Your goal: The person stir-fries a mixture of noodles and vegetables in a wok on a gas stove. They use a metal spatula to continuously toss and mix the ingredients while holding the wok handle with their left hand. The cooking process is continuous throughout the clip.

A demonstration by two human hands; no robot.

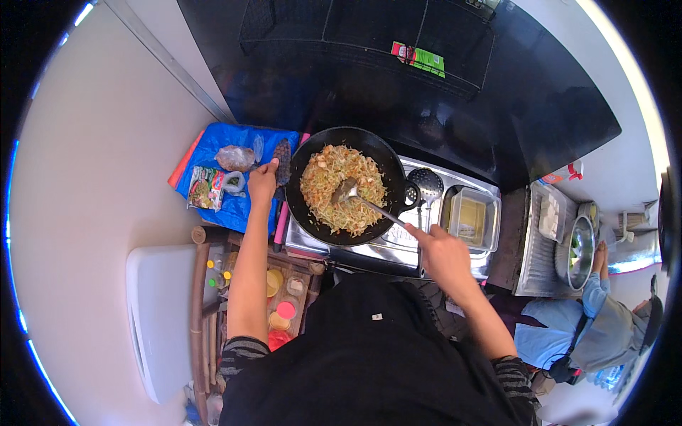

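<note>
A black wok [394,175] sits on the steel gas stove [303,239]. Shredded vegetables with small pale chunks [325,186] fill much of its bottom. My right hand [445,258] is closed around the handle of a metal spatula [367,202], whose blade rests among the vegetables. At the wok's left side, my left hand [262,183] grips a dark patterned cloth [283,160] against the rim. Whether a wok handle lies under the cloth is hidden.
Right of the wok are a skimmer [424,183] and a clear plastic container [474,218]. A blue plastic sheet [234,213] bears packets and bags on the left. Further right, a co-worker [602,319] stands at a metal bowl [583,266]. A wire rack [367,48] hangs behind.
</note>
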